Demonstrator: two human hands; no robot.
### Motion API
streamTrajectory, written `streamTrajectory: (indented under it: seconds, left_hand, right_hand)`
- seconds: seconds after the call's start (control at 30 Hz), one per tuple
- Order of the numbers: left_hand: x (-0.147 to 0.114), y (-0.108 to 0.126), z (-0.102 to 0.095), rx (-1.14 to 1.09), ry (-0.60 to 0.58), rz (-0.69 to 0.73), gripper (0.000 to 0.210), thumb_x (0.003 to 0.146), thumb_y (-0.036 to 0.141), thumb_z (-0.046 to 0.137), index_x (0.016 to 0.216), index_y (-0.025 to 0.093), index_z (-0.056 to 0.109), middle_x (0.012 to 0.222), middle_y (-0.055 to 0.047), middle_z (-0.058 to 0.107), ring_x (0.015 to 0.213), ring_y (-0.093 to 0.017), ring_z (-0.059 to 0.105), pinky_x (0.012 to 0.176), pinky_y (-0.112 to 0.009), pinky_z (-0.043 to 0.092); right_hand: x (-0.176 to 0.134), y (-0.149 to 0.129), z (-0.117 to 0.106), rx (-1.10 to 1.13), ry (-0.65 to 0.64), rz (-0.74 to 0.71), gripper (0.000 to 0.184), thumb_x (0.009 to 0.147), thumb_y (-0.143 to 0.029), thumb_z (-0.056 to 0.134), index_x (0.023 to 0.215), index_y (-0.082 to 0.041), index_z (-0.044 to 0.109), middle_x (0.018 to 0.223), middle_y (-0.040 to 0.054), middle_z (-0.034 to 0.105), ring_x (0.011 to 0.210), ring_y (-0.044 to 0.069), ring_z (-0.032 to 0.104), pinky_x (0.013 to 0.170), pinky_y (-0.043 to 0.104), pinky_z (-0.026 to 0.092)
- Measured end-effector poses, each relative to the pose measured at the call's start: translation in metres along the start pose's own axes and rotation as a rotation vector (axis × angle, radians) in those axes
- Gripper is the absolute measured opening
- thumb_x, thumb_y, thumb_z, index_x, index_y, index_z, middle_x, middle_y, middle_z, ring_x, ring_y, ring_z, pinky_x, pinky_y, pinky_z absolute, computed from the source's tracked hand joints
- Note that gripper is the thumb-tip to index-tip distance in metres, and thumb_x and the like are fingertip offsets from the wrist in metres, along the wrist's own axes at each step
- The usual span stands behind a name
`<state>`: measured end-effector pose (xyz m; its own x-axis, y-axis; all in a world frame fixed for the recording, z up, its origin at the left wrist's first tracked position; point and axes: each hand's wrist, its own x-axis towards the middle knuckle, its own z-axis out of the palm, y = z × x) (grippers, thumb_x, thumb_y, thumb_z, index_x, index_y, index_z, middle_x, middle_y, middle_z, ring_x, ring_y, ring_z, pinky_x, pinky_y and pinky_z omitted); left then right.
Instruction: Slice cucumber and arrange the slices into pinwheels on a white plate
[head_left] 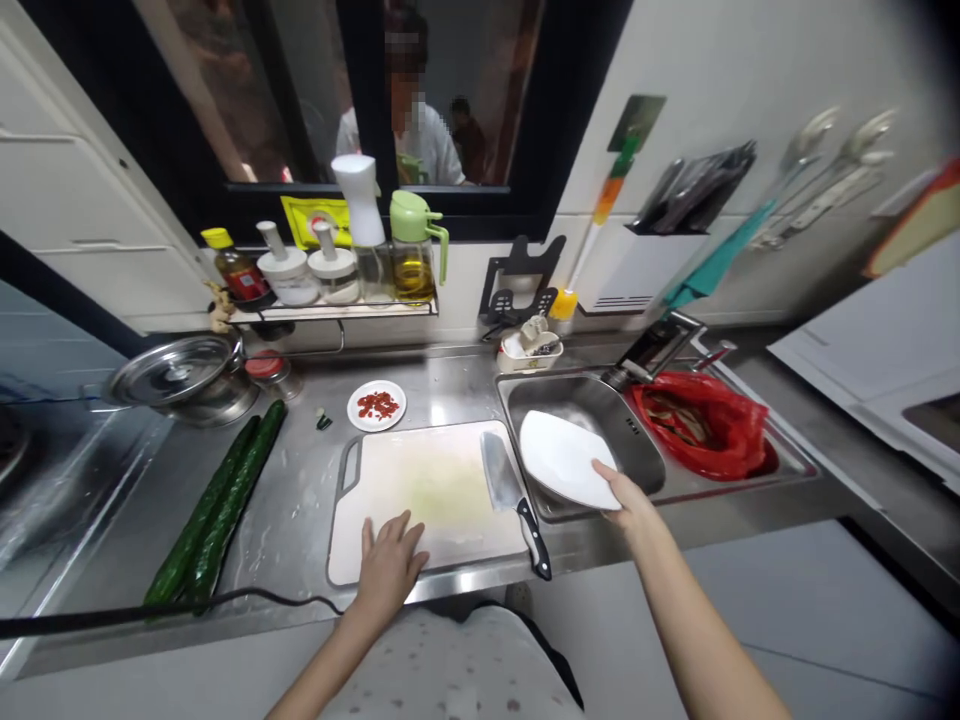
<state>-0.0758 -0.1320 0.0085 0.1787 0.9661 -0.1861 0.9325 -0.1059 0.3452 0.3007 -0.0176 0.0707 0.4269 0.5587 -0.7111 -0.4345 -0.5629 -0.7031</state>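
Observation:
My right hand (pixel 621 492) grips the near right edge of a white plate (pixel 566 455), which is tilted over the sink (pixel 637 440). Fingers apart, my left hand (pixel 391 560) is over the lower left part of a white cutting board (pixel 442 470); I cannot tell whether it presses on the board. A pale green wet stain marks the board's middle. Along the board's right side lies a kitchen knife (pixel 504 475), its black handle sticking out past the near edge. Just beyond the board sits a small white dish (pixel 400 405) of chopped red pieces.
Two cucumbers (pixel 217 510) lie at left, near a lidded steel pot (pixel 176 380) and a red-lidded jar (pixel 271 372). A rack (pixel 337 313) holds seasoning bottles. Right of the sink is a red plastic bag (pixel 739 430) with scraps. A black cable (pixel 247 594) crosses the counter's front edge.

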Motion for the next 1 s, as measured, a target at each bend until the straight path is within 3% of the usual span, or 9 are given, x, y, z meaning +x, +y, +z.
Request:
streamTrajectory:
  seconds: [0.1, 0.3, 0.5, 0.7, 1.0]
  left_hand:
    - [0.000, 0.000, 0.003, -0.039, 0.030, -0.012, 0.036, 0.088, 0.031, 0.051, 0.123, 0.029, 0.060, 0.139, -0.008, 0.051, 0.125, -0.025, 0.045, 0.112, -0.059, 0.010]
    - [0.000, -0.002, 0.013, -0.082, 0.089, -0.020, 0.034, 0.087, 0.028, 0.051, 0.121, 0.030, 0.060, 0.137, -0.008, 0.052, 0.124, -0.026, 0.047, 0.110, -0.059, 0.017]
    - [0.001, 0.001, 0.014, -0.099, 0.115, -0.036, 0.035, 0.087, 0.027, 0.053, 0.121, 0.032, 0.060, 0.137, -0.007, 0.053, 0.124, -0.025, 0.047, 0.112, -0.059, 0.014]
    - [0.002, 0.004, 0.010, -0.129, 0.090, -0.068, 0.037, 0.086, 0.028, 0.054, 0.123, 0.034, 0.058, 0.139, -0.005, 0.051, 0.126, -0.025, 0.045, 0.113, -0.059, 0.011]
    - [0.005, 0.006, 0.001, -0.189, 0.038, -0.091, 0.038, 0.086, 0.029, 0.054, 0.124, 0.033, 0.057, 0.143, -0.005, 0.047, 0.129, -0.025, 0.042, 0.114, -0.062, 0.008]
  right_hand:
    - [0.029, -0.005, 0.048, -0.060, -0.139, -0.036, 0.024, 0.085, -0.016, 0.058, 0.106, -0.008, 0.065, 0.077, 0.0119, 0.074, 0.069, 0.019, 0.071, 0.065, 0.025, 0.057]
    - [0.075, 0.002, 0.144, -0.108, -0.254, -0.197, 0.021, 0.080, -0.014, 0.065, 0.102, -0.012, 0.064, 0.070, 0.0046, 0.072, 0.061, 0.017, 0.068, 0.064, 0.028, 0.058]
    - [0.101, 0.015, 0.212, -0.146, -0.352, -0.254, 0.023, 0.081, -0.015, 0.065, 0.104, -0.012, 0.062, 0.076, 0.0052, 0.073, 0.064, 0.017, 0.068, 0.066, 0.030, 0.058]
    - [0.116, 0.019, 0.245, -0.175, -0.364, -0.261, 0.027, 0.081, -0.018, 0.067, 0.107, -0.014, 0.061, 0.076, 0.0034, 0.072, 0.067, 0.015, 0.068, 0.063, 0.024, 0.057]
    - [0.125, 0.021, 0.257, -0.221, -0.374, -0.261, 0.032, 0.081, -0.016, 0.065, 0.113, -0.013, 0.059, 0.076, 0.0047, 0.073, 0.063, 0.015, 0.068, 0.061, 0.024, 0.057]
